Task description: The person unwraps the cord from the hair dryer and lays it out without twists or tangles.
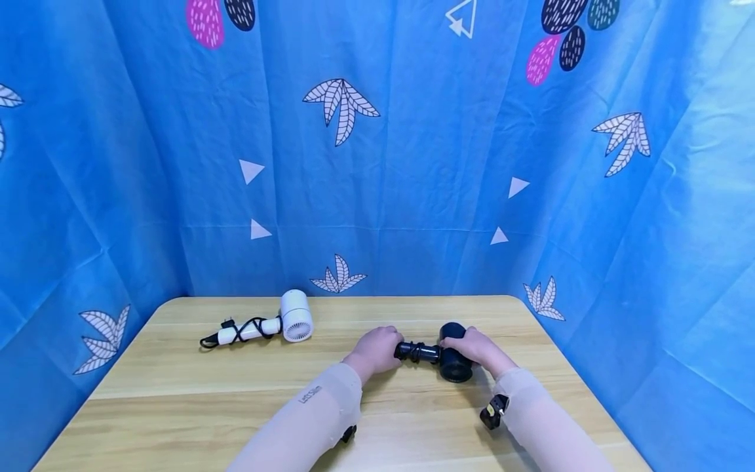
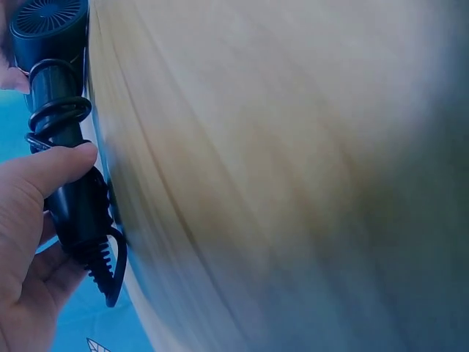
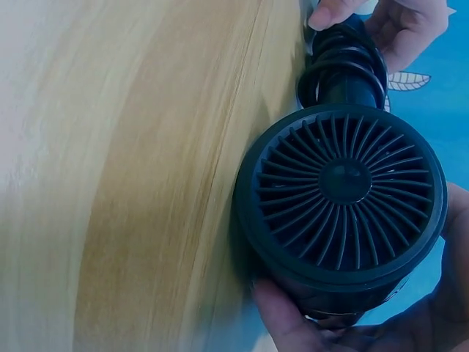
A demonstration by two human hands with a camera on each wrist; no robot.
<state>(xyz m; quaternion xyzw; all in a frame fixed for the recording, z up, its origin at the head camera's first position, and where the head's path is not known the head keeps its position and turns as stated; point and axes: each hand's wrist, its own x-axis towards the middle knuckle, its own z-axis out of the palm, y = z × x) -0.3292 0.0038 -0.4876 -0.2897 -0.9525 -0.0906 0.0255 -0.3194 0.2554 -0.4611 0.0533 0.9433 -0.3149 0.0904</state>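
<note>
A black hair dryer (image 1: pixel 455 364) lies at the right of the wooden table, its cord (image 2: pixel 60 110) wound around the handle. My left hand (image 1: pixel 377 351) grips the handle end, with the thumb across it in the left wrist view. My right hand (image 1: pixel 476 347) holds the dryer's head from the far side. In the right wrist view the round slatted grille (image 3: pixel 344 183) faces the camera, and thumb and fingers curve around the barrel. Part of the right fingers is hidden behind the head.
A white hair dryer (image 1: pixel 297 316) with a black cord wrapped on its handle lies at the table's back left. The wooden table (image 1: pixel 177 393) ends against a blue patterned curtain (image 1: pixel 377 196) at the back and both sides.
</note>
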